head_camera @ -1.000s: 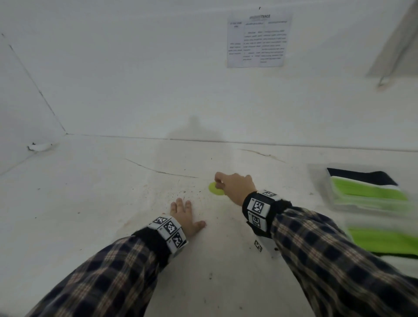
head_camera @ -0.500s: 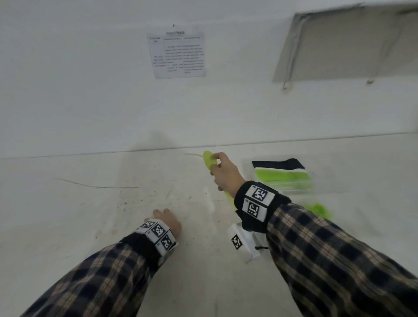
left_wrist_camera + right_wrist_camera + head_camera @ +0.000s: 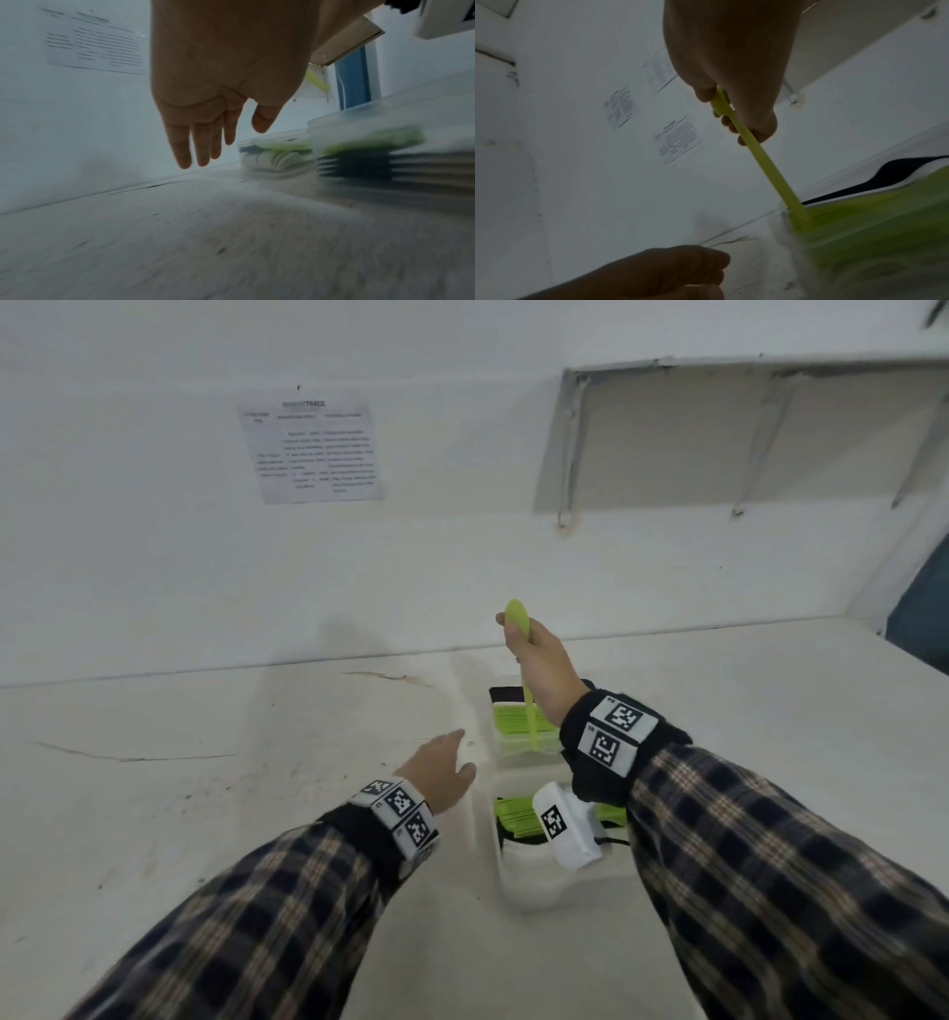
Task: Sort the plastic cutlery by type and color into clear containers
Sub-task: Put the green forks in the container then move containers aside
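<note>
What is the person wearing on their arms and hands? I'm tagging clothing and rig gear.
Both arms wear long plaid sleeves in dark navy and tan. Each wrist carries a black band with white blocks printed with black square codes. A thin black cable trails from the right one. The hands are bare.

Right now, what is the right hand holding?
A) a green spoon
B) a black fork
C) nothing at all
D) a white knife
A: the right hand grips a green spoon by its handle, bowl end up, with the handle's lower end pointing down over the far clear container that already holds green cutlery.
</note>
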The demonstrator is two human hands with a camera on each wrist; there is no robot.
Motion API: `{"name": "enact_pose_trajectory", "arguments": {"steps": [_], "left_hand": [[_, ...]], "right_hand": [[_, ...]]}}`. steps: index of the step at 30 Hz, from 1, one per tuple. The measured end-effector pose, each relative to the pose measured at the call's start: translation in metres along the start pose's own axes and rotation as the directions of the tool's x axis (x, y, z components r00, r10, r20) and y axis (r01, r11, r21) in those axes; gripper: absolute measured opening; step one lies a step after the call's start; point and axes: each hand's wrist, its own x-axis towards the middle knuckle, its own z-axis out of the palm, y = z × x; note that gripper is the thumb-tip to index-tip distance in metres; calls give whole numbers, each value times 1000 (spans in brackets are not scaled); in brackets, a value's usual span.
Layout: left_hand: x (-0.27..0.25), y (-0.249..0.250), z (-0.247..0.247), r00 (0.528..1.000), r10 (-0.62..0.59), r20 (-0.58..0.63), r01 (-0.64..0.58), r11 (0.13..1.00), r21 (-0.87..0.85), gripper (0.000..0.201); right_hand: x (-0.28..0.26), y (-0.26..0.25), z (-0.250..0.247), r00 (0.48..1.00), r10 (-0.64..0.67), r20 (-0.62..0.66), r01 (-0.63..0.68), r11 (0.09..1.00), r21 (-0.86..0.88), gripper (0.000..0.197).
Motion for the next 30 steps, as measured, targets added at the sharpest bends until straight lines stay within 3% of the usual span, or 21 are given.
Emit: {"name": "enact_pose_trajectory", "arguments": {"steps": [5,10,14,18,22,25,27,30], "left_hand": [[19,28,8,998,36,57,-33,998,-54,71],[37,39,8,995,4,101,4,997,-83,90],[46,44,9,994,-30,103,40,994,-103,102],[52,45,13,995,-60,74,72,984,-162,95],[57,41,16,997,-51,54,62,973,-223,93],[58,37,19,997,-50,53,61,970,-234,94],[59,36,20,998,-41,47,51,973,-227,95],[60,35,22,998,-41,42,49,975,-216,95]], "right_hand": [[14,13,-29,994,-45,-104,46,999,9,14],[20,27,-50,982,-22,-185,26,999,23,28],[21,38,-69,992,23,-128,-17,999,43,33],[27,53,-87,989,118,-90,-113,992,59,20],[31,64,-101,969,244,41,-247,965,86,13],[36,69,-116,966,215,140,-186,962,-198,11],[40,72,-126,956,200,217,-94,904,-418,8],[44,75,-136,914,260,311,-31,809,-587,11]]}}
